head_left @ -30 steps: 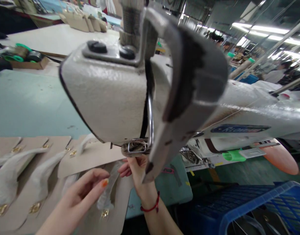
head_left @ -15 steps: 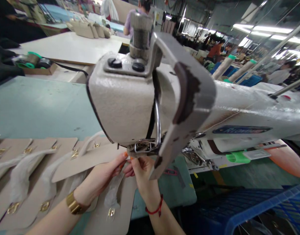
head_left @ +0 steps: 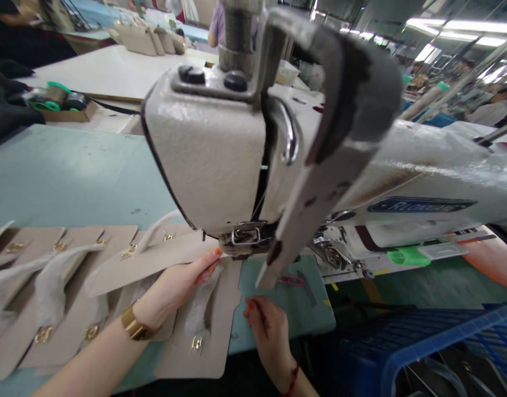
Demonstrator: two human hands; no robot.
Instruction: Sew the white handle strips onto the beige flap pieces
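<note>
Watching from my end, the beige panel (head_left: 149, 263) sits just left of center frame, its long axis climbing from lower left up to the sewing head (head_left: 207, 154). Left hand (head_left: 181, 284) is clearly the nearer one, pinching the panel's right end, so most of it runs leftward from those fingertips. Right hand (head_left: 272, 333), lower center, sits apart, fingers curled (can't tell if anything's in there).

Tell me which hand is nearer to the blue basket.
Right. The right hand is apart from the basket, on its left in the picture; the left hand is farther off that way, holding a beige panel by the machine.
</note>
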